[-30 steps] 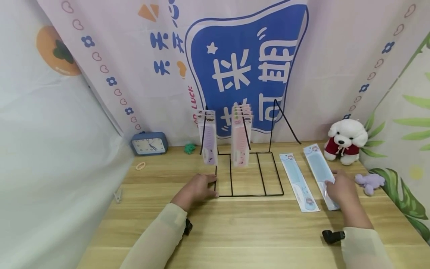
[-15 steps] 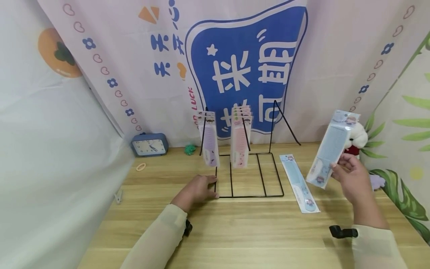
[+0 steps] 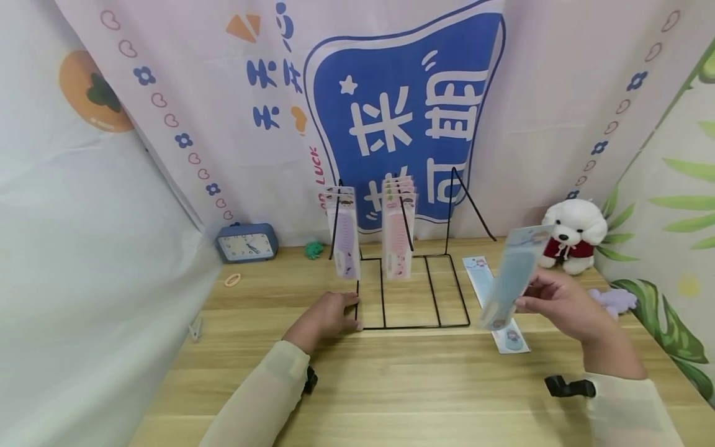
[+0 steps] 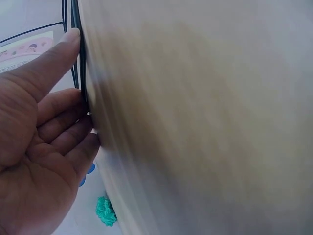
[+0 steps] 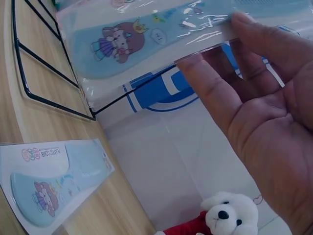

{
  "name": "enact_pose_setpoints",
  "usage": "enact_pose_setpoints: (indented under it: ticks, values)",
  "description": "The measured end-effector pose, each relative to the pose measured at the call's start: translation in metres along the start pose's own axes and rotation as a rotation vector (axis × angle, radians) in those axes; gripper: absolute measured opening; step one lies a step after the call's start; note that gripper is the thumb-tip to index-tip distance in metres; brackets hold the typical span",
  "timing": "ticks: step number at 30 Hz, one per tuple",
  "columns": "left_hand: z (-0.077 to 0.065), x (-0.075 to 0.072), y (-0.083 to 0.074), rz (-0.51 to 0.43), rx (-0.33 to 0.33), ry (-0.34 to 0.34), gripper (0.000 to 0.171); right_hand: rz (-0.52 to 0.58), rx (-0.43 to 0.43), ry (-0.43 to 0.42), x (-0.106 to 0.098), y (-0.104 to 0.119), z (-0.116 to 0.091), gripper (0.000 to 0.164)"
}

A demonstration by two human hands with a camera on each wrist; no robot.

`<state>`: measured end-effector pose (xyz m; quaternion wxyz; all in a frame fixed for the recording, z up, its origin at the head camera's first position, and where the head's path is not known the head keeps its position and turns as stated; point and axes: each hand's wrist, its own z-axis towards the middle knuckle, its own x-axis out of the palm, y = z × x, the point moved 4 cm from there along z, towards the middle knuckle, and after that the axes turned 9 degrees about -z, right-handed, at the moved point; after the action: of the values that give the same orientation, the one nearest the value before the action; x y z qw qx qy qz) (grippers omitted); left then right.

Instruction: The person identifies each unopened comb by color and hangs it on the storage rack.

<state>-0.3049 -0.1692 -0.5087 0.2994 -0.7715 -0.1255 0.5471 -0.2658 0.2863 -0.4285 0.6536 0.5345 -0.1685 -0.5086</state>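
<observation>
My right hand (image 3: pixel 564 307) pinches a blue comb in a clear packet (image 3: pixel 515 279) between thumb and fingers. The packet is tilted in the air, above another packaged blue comb (image 3: pixel 512 341) lying on the table. In the right wrist view, a cartoon girl decorates the held comb's handle (image 5: pixel 117 41). My left hand (image 3: pixel 329 313) rests at the left side of a black wire rack (image 3: pixel 413 326). Its thumb and fingertips touch the base wire, spread apart, as the left wrist view shows. Packaged purple combs (image 3: pixel 347 239) and pink combs (image 3: pixel 398 242) hang from two of the rack's hooks.
A third hook (image 3: pixel 475 205) juts out on the rack's right. At the back right sits a white plush dog (image 3: pixel 574 230), with a purple toy (image 3: pixel 614 300) nearer. On the left are a blue clock (image 3: pixel 247 242), a green toy (image 3: pixel 314 250), a ring (image 3: pixel 232 280) and a clip (image 3: pixel 195 329).
My right hand has picked the right-hand packaged comb up off the table, raised it, then brought it left and tilted it over the other one. My left hand stays at the rack.
</observation>
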Motion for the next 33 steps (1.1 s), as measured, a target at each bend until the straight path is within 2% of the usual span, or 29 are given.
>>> enact_pose_setpoints:
  ticks: [4,7,18,23,33]
  values:
    - [0.000,0.000,0.000,-0.004,0.000,0.001,0.069,-0.124,0.060,0.028,0.005,0.000,0.004,0.028]
    - [-0.001,0.000,0.000,-0.013,-0.009,0.000,0.069,-0.160,0.085,0.030,0.007,0.000,0.005,0.020]
    - [0.000,0.000,-0.001,0.000,-0.004,0.003,0.069,-0.168,0.172,0.026,0.012,-0.005,0.001,0.012]
    - [-0.001,0.000,-0.001,0.010,-0.006,0.000,0.069,-0.152,0.169,0.029,0.013,-0.009,0.001,0.012]
    - [0.001,0.000,0.000,0.003,-0.010,0.008,0.070,-0.186,0.191,0.025,0.016,-0.011,0.000,0.009]
